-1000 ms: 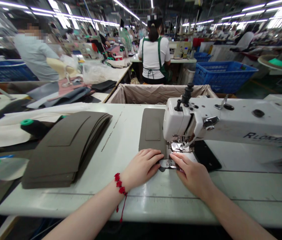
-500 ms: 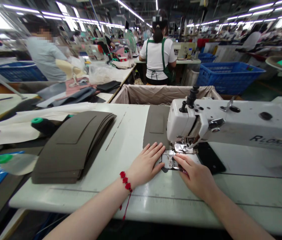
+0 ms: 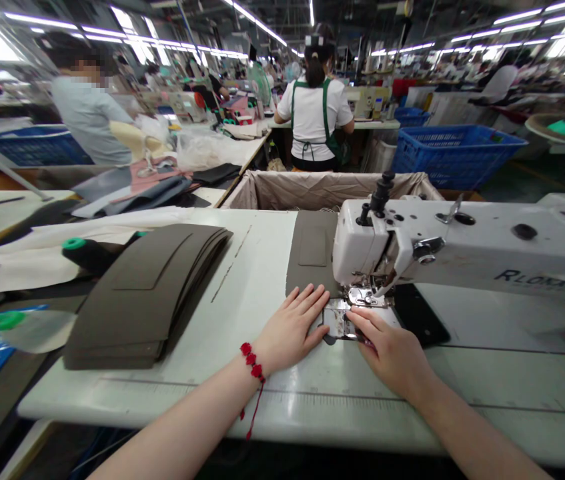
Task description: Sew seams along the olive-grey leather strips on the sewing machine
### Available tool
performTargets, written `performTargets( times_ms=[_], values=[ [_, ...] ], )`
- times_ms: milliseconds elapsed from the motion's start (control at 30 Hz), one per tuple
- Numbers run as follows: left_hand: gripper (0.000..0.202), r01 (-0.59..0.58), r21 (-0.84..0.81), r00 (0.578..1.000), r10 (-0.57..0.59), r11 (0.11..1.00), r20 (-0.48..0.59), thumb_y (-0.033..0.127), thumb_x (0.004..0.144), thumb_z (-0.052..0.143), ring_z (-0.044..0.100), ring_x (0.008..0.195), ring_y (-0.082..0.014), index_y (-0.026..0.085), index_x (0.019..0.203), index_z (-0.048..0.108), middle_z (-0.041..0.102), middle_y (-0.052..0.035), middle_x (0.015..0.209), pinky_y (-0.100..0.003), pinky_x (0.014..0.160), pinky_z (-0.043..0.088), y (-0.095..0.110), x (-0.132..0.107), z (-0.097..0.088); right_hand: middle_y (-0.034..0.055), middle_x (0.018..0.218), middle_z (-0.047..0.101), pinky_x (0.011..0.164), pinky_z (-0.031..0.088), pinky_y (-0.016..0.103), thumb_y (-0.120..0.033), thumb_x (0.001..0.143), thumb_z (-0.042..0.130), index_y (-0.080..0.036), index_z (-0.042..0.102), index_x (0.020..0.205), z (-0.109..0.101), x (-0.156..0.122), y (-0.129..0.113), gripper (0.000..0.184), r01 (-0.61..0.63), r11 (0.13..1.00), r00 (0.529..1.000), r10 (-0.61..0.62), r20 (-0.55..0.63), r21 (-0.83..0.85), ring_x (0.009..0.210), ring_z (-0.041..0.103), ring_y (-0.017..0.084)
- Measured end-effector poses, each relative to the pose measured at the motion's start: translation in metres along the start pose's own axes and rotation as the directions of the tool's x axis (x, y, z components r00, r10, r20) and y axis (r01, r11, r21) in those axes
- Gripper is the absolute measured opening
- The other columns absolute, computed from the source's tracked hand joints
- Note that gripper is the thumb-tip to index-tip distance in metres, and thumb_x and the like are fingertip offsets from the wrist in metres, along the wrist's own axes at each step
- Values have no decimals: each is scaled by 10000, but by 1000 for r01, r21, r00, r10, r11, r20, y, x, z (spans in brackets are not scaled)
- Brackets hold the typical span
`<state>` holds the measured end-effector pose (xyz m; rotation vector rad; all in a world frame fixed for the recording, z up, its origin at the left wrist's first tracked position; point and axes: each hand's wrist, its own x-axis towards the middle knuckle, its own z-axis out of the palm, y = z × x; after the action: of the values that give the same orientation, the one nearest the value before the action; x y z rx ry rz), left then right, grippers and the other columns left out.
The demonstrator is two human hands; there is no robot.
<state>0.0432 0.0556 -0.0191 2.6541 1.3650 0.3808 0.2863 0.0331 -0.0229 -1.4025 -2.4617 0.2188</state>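
Note:
A dark grey-brown flat panel with a rectangular patch lies on the sewing machine bed, its right side running beside and under the machine head. My left hand rests flat, fingers stretched, on the panel's near end left of the presser foot. My right hand has its index and middle fingers extended onto the metal needle plate, just in front of the foot. Its other fingers are partly hidden beneath. The white sewing machine reaches in from the right, above both hands.
A stack of similar panels lies at left, beside a black thread cone. A black phone-like slab sits under the machine arm. Behind the table stands a cloth-lined bin. Two people sit farther off, near blue baskets.
The camera view has shifted very slightly. Both hands and the panel stay in the same place.

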Motion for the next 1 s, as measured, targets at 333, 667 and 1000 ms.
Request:
performTargets(
  times_ms=[333, 667, 1000],
  values=[
    [619, -4, -9, 1000, 4, 1000, 11, 447, 974, 428, 181, 1451, -220, 257, 1510, 184, 248, -17, 1563, -442, 1189, 185, 0, 1, 0, 36, 1411, 508, 844, 545, 323, -158, 884, 459, -264, 487, 1359, 0, 1, -2, 487, 3, 1000, 1000, -4, -22, -7, 1120, 603, 207],
    [655, 3, -7, 999, -4, 1000, -43, 464, 967, 423, 154, 1456, -234, 223, 1516, 158, 210, -52, 1573, -451, 1191, 179, 0, -2, 3, 28, 1400, 517, 862, 534, 325, -139, 864, 474, -265, 492, 1350, -1, 0, -3, 503, -9, 1000, 1000, 9, -20, -9, 1146, 586, 199],
    [678, 19, -13, 997, -20, 1000, -79, 482, 953, 429, 145, 1457, -237, 193, 1511, 174, 219, -83, 1570, -452, 1187, 180, -2, -3, 5, 35, 1373, 539, 875, 526, 332, -161, 872, 487, -272, 517, 1326, -2, 0, -7, 469, -14, 1000, 999, 13, -42, -6, 1117, 599, 194]
  ],
)
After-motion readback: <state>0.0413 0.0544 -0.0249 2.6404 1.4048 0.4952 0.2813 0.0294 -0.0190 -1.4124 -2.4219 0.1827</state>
